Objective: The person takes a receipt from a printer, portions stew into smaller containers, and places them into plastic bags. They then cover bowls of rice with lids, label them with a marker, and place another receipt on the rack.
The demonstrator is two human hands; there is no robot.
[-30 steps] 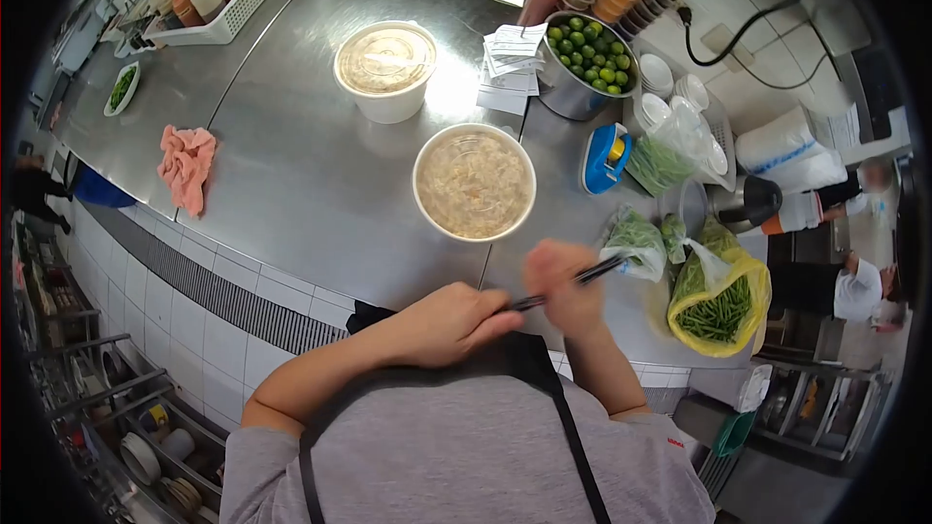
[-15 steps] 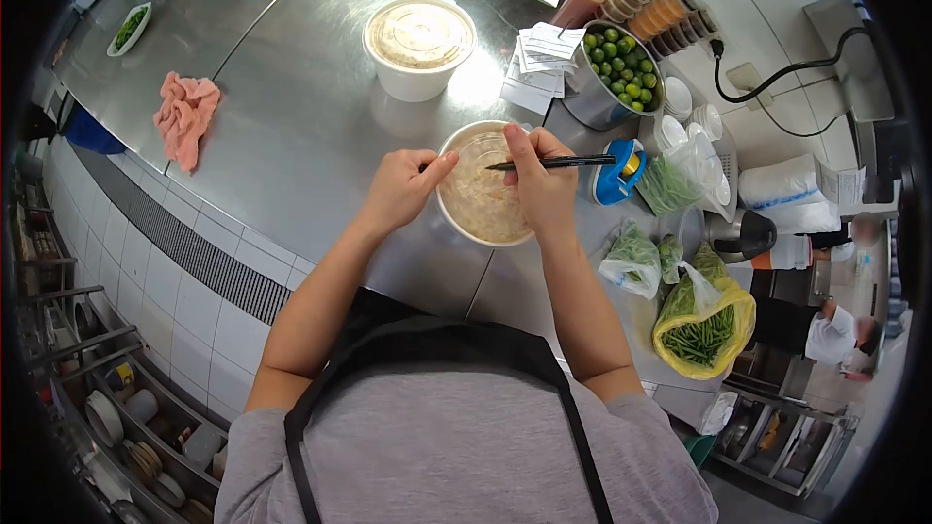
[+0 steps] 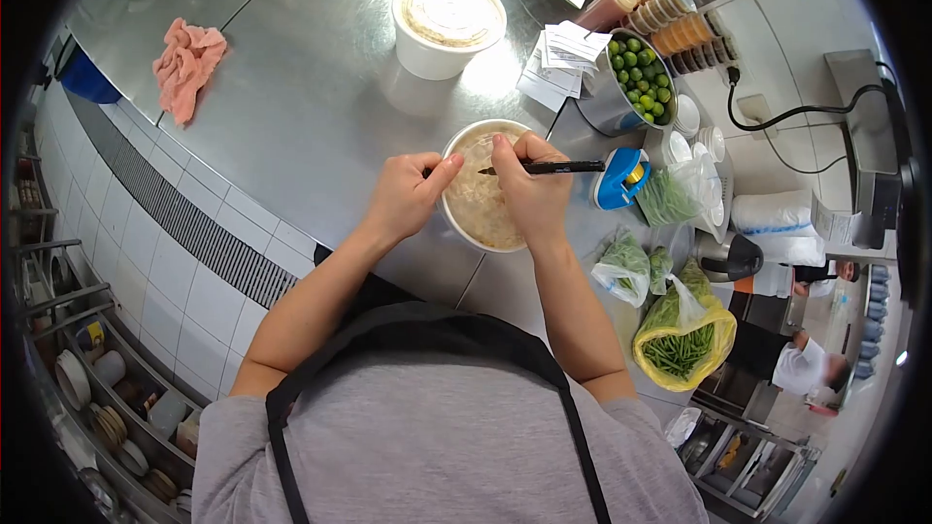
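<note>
the pen (image 3: pixel 573 167) was gripped by the right hand (image 3: pixel 534 192) above the closer tub (image 3: pixel 478 218), near the counter's (image 3: pixel 311 116) front edge; a dark piece (image 3: pixel 426 173) was pinched by the left hand (image 3: pixel 403 199).

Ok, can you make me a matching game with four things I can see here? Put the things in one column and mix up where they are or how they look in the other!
Things:
1. Black marker
2. Cloth
3. Limes
4. Green beans

Places and looks:
A. Heaped in a metal pot
B. Inside an open yellow bag
C. Held in the right hand
D. Pink and crumpled on the counter

Right pairs: 1-C, 2-D, 3-A, 4-B
</note>
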